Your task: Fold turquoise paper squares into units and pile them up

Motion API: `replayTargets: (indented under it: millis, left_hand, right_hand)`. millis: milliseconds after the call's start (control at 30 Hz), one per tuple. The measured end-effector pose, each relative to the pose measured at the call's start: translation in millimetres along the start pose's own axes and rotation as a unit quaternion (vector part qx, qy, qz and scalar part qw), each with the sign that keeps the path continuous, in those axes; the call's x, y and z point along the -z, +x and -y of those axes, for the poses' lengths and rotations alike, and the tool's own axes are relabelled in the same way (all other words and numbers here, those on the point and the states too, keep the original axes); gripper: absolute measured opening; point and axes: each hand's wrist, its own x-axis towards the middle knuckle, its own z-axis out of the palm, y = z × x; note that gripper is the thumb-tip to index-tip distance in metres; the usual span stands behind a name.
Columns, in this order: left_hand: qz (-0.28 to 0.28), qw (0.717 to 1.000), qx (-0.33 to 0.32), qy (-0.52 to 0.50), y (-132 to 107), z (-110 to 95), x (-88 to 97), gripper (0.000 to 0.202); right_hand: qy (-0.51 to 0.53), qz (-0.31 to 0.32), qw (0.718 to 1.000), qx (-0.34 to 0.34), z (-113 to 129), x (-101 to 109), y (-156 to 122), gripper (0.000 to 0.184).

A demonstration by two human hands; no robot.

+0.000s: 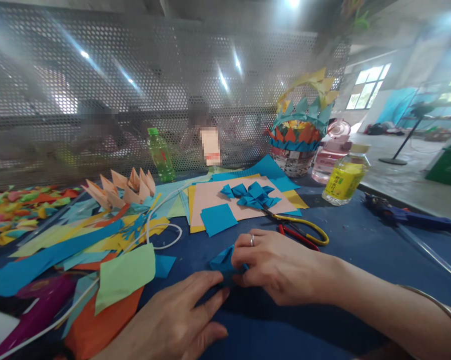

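Note:
My right hand (272,262), with a ring on one finger, pinches a folded blue paper piece (221,259) at its right side, low over the table. From the lower left, my left hand (183,310) touches the paper's near edge with its fingertips; its fingers are stretched out and its thumb stands apart. Part of the folded paper is hidden under my right fingers. Just beyond lies a flat blue paper square (218,219). Several folded blue pieces (257,194) rest on a pink sheet (206,200). Yellow-handled scissors (310,229) lie behind my right hand.
Coloured paper scraps (78,245), a white cable (147,225) and a purple tool (37,310) crowd the left. Folded peach points (122,187), a green bottle (161,156), a paper basket (295,160) and a yellow-labelled bottle (344,177) stand behind. Blue-handled pliers-like tool (409,215) lies right.

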Motion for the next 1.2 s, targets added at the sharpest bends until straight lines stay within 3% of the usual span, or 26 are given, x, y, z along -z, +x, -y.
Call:
replayTargets:
  millis: [400, 533, 667, 767, 967, 1200]
  left_hand:
    - [-0.018, 0.999, -0.002, 0.027, -1, 1, -2.9, 0.048]
    - [-0.012, 1.000, -0.008, 0.021, 0, 1, -0.9, 0.045]
    - [-0.008, 1.000, -0.005, 0.012, 0, 2, -0.9, 0.044]
    - [-0.013, 1.000, -0.001, 0.001, 0, 1, -1.8, 0.045]
    - [-0.018, 1.000, -0.001, -0.022, 1, 3, -1.3, 0.043]
    - [-0.042, 0.998, 0.005, -0.046, 0, 4, -0.8, 0.035]
  right_hand:
    - [0.027, -0.029, 0.999, 0.015, 3, -3, 1, 0.017]
    - [0.015, -0.059, 0.998, 0.000, -4, -6, 1, 0.025]
    - [0.024, -0.131, 0.991, -0.019, -17, -9, -1, 0.043]
    - [0.046, -0.130, 0.990, -0.031, -21, -10, -1, 0.049]
    - [0.085, -0.093, 0.990, -0.064, -21, -12, 0, 0.038]
    - [0.116, -0.103, 0.984, -0.090, -19, -10, 2, 0.017]
